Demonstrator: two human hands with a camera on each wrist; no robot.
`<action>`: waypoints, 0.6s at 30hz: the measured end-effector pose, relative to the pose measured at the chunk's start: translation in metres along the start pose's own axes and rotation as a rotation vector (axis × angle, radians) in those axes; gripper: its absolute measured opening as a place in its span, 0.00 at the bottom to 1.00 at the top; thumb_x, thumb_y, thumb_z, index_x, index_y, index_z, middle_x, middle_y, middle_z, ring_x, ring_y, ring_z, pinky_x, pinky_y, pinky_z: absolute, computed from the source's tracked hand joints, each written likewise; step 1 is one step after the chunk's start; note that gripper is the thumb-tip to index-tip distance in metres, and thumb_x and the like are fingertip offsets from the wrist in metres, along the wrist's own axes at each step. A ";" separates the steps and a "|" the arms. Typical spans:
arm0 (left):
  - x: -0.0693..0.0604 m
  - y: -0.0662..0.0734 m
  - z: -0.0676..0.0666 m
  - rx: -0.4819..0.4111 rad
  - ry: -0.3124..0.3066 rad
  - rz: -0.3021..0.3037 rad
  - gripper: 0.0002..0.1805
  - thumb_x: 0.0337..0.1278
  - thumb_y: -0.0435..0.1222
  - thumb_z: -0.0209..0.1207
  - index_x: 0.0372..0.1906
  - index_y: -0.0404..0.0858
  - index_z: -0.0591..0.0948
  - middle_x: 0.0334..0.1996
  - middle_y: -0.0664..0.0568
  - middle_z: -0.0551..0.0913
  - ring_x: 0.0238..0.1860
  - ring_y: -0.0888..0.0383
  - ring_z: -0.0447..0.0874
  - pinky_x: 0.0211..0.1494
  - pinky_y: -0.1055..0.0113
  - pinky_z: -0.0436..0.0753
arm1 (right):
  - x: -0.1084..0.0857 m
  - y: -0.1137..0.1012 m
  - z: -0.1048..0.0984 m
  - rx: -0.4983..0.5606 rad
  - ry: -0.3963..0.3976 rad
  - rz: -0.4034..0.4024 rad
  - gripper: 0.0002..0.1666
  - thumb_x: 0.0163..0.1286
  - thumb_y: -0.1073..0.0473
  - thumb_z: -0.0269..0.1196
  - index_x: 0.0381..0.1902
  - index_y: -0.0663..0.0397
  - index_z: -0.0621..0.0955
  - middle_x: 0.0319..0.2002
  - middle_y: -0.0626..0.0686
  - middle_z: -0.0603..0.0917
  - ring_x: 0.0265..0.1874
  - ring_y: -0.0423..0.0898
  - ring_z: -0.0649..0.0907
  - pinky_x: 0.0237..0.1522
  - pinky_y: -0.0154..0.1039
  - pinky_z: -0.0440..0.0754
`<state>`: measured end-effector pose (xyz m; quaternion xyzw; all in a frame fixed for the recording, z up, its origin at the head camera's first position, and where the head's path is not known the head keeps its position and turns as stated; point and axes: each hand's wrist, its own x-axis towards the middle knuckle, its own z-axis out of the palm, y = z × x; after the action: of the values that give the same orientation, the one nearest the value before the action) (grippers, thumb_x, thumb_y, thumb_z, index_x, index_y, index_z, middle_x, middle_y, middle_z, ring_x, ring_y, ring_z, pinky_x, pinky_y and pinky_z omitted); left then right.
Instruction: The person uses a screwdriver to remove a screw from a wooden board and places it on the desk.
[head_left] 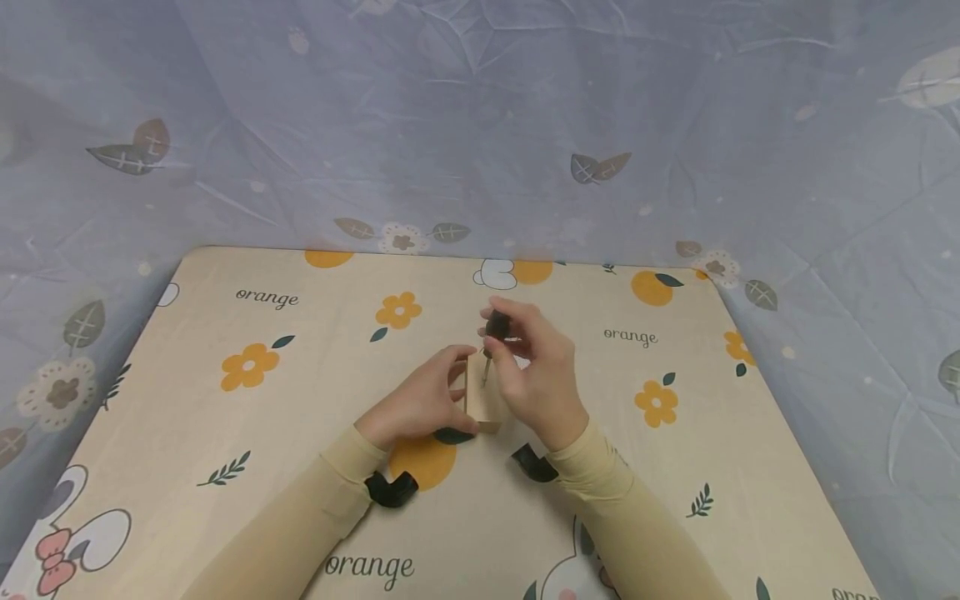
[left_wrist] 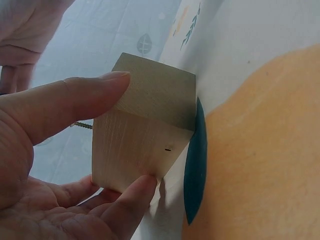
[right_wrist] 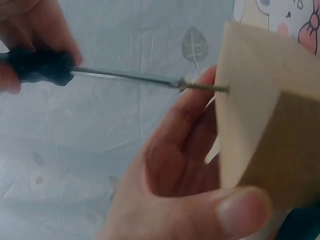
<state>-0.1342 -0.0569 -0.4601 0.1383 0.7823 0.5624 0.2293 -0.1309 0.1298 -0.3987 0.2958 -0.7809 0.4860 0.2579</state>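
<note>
A pale wooden block point(head_left: 483, 400) rests on the table cloth near its middle. My left hand point(head_left: 423, 396) grips it from the left, thumb on the near end and fingers along the side, as the left wrist view shows. A screw point(right_wrist: 205, 86) stands out of the block's top face, its tip at the wood and much of its thread bare. In my right hand point(head_left: 543, 371) I hold a screwdriver point(right_wrist: 42, 66) by its black handle, pinched between thumb and fingers. The screwdriver's metal shaft point(right_wrist: 130, 76) meets the screw head in the right wrist view.
The table cloth point(head_left: 315, 442) is cream with printed oranges, flowers and words. Behind the table hangs a bluish-grey patterned sheet point(head_left: 480, 125). A black curved piece point(head_left: 392, 490) sits by the left wrist and another black piece point(head_left: 535, 463) by the right wrist.
</note>
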 end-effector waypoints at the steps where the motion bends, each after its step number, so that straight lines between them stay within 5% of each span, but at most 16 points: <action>1: 0.000 0.000 0.000 0.000 0.000 0.001 0.60 0.42 0.25 0.82 0.82 0.41 0.61 0.84 0.48 0.63 0.85 0.45 0.64 0.75 0.51 0.82 | 0.000 0.001 0.000 -0.012 -0.001 -0.002 0.29 0.67 0.73 0.72 0.65 0.60 0.80 0.52 0.60 0.90 0.42 0.53 0.93 0.44 0.41 0.96; 6: 0.001 -0.002 0.000 0.013 0.004 -0.008 0.60 0.42 0.26 0.82 0.82 0.45 0.63 0.84 0.50 0.62 0.84 0.46 0.64 0.75 0.51 0.82 | 0.001 0.005 0.000 -0.067 0.029 -0.039 0.33 0.61 0.67 0.80 0.63 0.58 0.82 0.49 0.59 0.85 0.42 0.51 0.87 0.40 0.46 0.97; 18: 0.002 -0.003 0.000 -0.004 0.002 -0.008 0.59 0.41 0.25 0.82 0.81 0.44 0.63 0.83 0.49 0.64 0.84 0.46 0.66 0.74 0.52 0.83 | 0.000 0.003 0.001 -0.114 0.101 -0.091 0.27 0.60 0.72 0.79 0.57 0.62 0.85 0.38 0.58 0.86 0.33 0.51 0.90 0.31 0.35 0.93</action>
<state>-0.1360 -0.0569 -0.4636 0.1339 0.7818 0.5634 0.2312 -0.1336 0.1301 -0.4005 0.2908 -0.7791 0.4429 0.3351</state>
